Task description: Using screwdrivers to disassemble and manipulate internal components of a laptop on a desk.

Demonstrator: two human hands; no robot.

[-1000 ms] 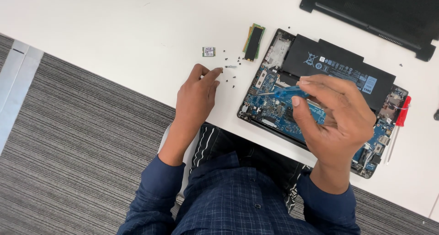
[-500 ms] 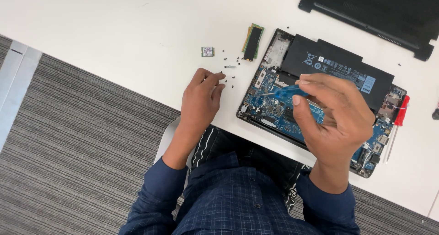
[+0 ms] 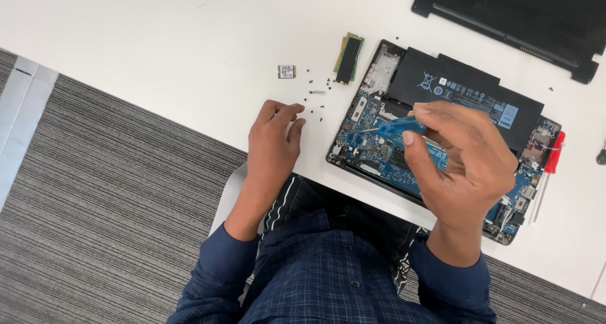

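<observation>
Sitting at the near edge of the white table [image 3: 158, 40], we keep both forearms in dark blue sleeves over our lap. Our left hand [image 3: 273, 141] rests on the table just past that edge, its fingers curled loosely and holding nothing, fingertips touching the surface beside a scatter of small black screws [image 3: 314, 100]. Our right hand [image 3: 464, 163] hovers over the opened laptop base [image 3: 379, 150], thumb and fingers pinched around the blue handle of a small screwdriver [image 3: 399, 126]; its thin shaft points left, the tip over the blue circuit board near the base's left side. The laptop base lies at a slant along the near edge, with the long black battery [image 3: 454, 84] filling its far half. A red-handled screwdriver [image 3: 550, 166] lies on the table just beside the base's right end. Beyond the screws, a small square wireless card [image 3: 286, 71] lies flat, and a narrow green-and-black memory stick [image 3: 348, 59] lies just beside the base's far left corner. Farther off, toward the far right corner of the table, sits the removed black bottom cover [image 3: 524, 15].
</observation>
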